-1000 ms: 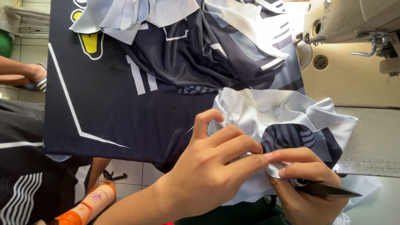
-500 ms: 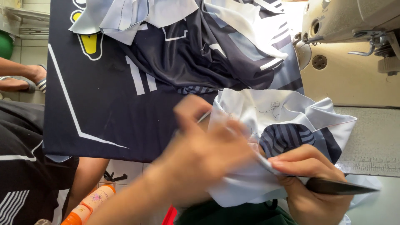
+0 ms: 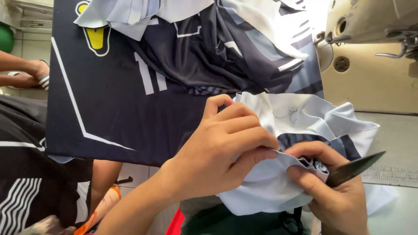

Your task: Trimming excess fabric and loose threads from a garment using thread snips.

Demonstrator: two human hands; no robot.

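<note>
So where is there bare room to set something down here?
Bare tabletop shows between the sewing machine and the pale fabric. Crowded: dark jerseys cover the left; left hand and right hand, holding dark scissors, grip the fabric.

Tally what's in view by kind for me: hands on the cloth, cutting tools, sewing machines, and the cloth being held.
Hands on the cloth: 2, left hand and right hand
Cutting tools: 1, dark blade in the right hand
Sewing machines: 1, cream sewing machine
Held cloth: 1, pale grey garment piece
Total: 5
</note>
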